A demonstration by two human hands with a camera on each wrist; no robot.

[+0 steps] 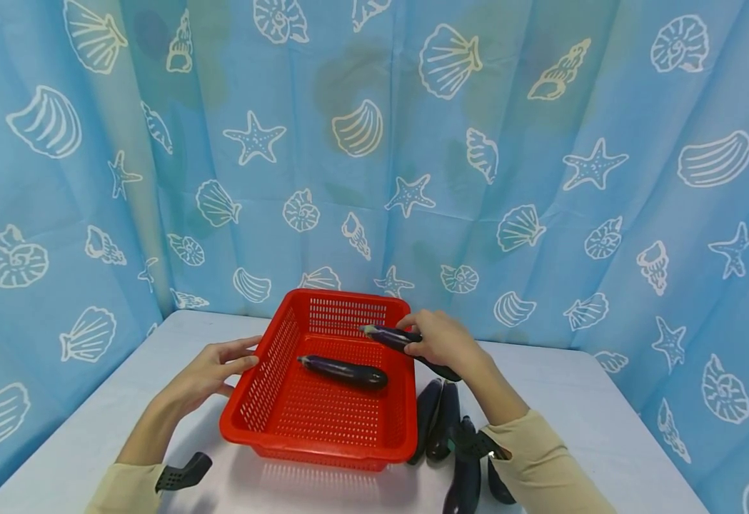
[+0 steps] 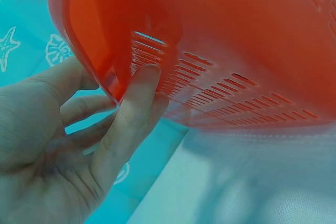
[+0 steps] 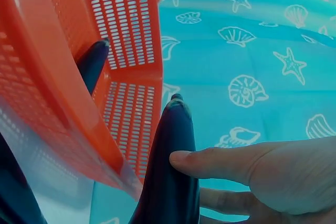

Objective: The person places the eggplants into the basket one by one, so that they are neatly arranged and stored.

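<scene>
A red plastic basket (image 1: 323, 455) with slotted walls stands on the white table. My left hand (image 1: 210, 370) grips its left rim; in the left wrist view its fingers (image 2: 134, 103) lie against the slotted outer wall. One dark purple eggplant (image 1: 343, 371) lies inside on the basket floor. Over the right rim, my right hand (image 1: 441, 341) holds a second eggplant (image 1: 388, 336), its stem end pointing into the basket. The right wrist view shows the thumb pressed on this eggplant (image 3: 169, 150), with other fingers partly hidden behind it.
Several more eggplants (image 1: 448, 421) lie on the table right of the basket, some partly covered by the right forearm. The white table (image 1: 560, 400) reaches back to a blue curtain (image 1: 541, 178) with shell and starfish prints.
</scene>
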